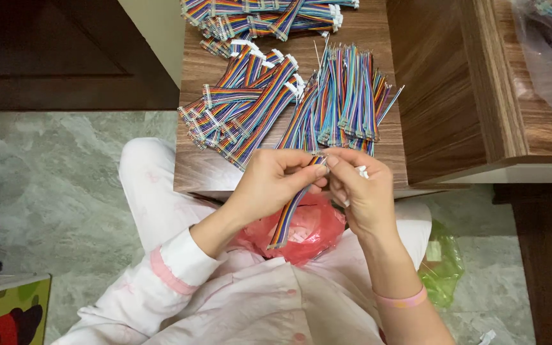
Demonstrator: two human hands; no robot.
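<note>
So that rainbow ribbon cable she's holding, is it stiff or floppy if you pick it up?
Probably floppy: the rainbow ribbon cable, pinched at its top end between the left hand and right hand, droops toward the red bag. Likely light, since fingertips alone carry it. Being flat, it should not roll.

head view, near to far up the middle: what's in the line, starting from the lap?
Red plastic bag on the lap → rainbow ribbon cable pinched in the left hand and right hand → loose bundle of multicoloured wires on the small wooden table → far pile of rainbow cables with white connectors.
</note>
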